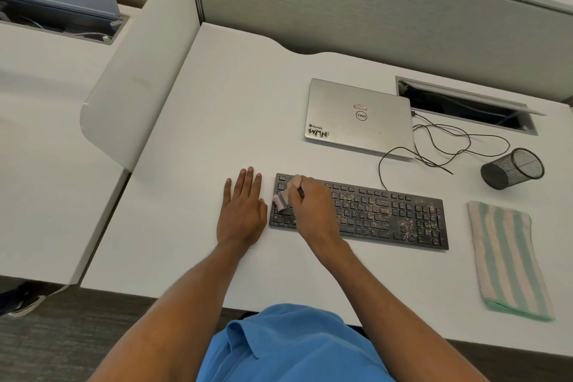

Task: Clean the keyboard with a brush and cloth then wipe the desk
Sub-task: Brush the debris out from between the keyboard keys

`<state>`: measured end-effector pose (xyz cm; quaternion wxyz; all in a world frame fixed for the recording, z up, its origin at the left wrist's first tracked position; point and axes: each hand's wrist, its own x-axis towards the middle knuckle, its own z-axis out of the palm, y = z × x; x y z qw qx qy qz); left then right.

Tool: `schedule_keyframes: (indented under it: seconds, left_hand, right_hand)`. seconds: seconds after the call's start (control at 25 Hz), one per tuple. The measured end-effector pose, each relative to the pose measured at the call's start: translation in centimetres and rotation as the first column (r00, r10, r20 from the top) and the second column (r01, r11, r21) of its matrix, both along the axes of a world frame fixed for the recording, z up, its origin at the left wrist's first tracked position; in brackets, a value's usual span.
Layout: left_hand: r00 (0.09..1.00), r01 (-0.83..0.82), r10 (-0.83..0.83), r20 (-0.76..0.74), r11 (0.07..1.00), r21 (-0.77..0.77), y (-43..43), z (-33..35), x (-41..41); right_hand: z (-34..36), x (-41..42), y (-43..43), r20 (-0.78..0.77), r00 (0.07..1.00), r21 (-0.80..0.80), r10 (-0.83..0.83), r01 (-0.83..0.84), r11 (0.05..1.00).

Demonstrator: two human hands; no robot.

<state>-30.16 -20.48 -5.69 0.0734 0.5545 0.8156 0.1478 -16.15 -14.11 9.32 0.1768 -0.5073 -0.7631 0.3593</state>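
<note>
Bright, even, diffuse light falls from above. It leaves the white desk (217,102) pale and nearly featureless, with only faint soft shadows beside the left hand (243,211) and under the mesh cup (511,168), and no hard glare. The wide lens bows the partition (372,9) and the desk's edges toward the frame borders. The brush (282,198) and the right hand (310,205) gripping it are smeared with blur, while the rest is only slightly soft.

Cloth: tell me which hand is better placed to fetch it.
Probably right. The cloth lies right of the keyboard; the left hand rests flat past its left end. The right hand must first drop the brush.
</note>
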Motion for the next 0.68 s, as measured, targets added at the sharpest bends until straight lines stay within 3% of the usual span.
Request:
schedule_keyframes:
  seconds: [0.32, 0.52, 0.68]
  left_hand:
    - [1.0, 0.005, -0.005, -0.01, 1.0, -0.007, 0.0, 0.1, 0.0]
    - [1.0, 0.005, -0.005, -0.005, 1.0, 0.006, 0.0, 0.0, 0.0]
    - [1.0, 0.008, -0.008, -0.001, 1.0, -0.004, -0.1, 0.1, 0.0]
  right_hand:
    - [0.0, 0.2, -0.1, 0.164, 0.985, -0.134, 0.047, -0.025, 0.991]
    - [0.8, 0.1, -0.1, -0.009, 0.999, -0.028, -0.045, 0.044, 0.999]
    - [0.7, 0.5, -0.4, 0.066, 0.997, -0.077, 0.03, -0.025, 0.997]
